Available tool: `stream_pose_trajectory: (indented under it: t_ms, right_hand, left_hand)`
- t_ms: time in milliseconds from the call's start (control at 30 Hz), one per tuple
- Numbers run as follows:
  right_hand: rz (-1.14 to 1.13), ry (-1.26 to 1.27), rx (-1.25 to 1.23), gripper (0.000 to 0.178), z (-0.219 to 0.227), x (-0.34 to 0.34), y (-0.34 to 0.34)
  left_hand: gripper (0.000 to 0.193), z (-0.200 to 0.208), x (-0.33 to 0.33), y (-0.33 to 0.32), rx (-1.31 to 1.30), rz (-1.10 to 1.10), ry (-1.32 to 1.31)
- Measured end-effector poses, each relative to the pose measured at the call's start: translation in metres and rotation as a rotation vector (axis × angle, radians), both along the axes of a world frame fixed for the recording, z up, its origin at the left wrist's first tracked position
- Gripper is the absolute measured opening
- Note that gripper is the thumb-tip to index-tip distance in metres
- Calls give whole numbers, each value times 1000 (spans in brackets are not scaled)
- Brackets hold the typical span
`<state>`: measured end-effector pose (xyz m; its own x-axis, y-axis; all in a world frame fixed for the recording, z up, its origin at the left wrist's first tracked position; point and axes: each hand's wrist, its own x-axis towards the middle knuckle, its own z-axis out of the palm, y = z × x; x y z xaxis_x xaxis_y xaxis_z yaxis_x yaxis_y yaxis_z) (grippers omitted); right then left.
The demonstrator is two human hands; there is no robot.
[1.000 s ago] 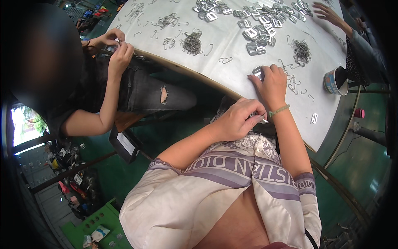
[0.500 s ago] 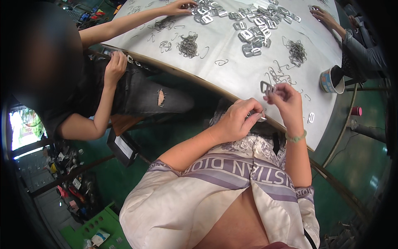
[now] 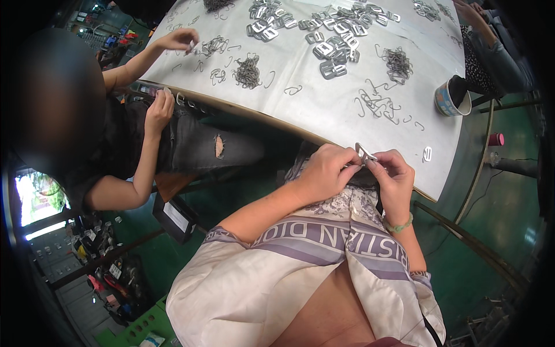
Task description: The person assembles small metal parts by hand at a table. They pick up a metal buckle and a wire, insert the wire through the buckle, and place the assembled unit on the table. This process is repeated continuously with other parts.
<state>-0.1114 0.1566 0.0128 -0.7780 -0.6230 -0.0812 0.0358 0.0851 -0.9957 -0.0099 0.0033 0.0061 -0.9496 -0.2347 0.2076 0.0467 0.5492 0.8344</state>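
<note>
A: Largest entry?
B: One bench with a smooth white covering and a brown edge.
A: Next in size?
B: One spread of silver-grey metal buckles, rounded rectangular frames with slots, overlapping, towards the far side.
A: The hands?
B: Left hand, at the near edge: grip narrow, thumb and forefinger pinched on the buckle's left side. Right hand, facing it: grip narrow, thumb and fingers closed on the same buckle from the right.
A: Smaller stock?
B: One round white-and-blue tub, dark item inside, near the right edge. One tangled heap of dark grey bent-wire hooks, loose ones scattered just below.
A: The piece in hand?
B: One silver-grey metal buckle, between the fingertips, just off the near edge. Open angular frame, tilted up, bright along its rim; lower part covered by fingers. Whether a second piece is tucked beneath, cannot tell.
A: Any single item?
B: One flat slotted metal buckle, lying alone at right.
</note>
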Motion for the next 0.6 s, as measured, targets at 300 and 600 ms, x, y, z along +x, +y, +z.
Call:
stream_pose_trajectory:
  t_ms: [300,600]
  right_hand:
    - [-58,-170,-67,8,-1,1,15]
    - [-98,-267,-115,8,-1,6,21]
  left_hand:
    - [14,-34,-76,-59,-633,-55,196]
    - [7,-35,-97,-59,-976,-190,69]
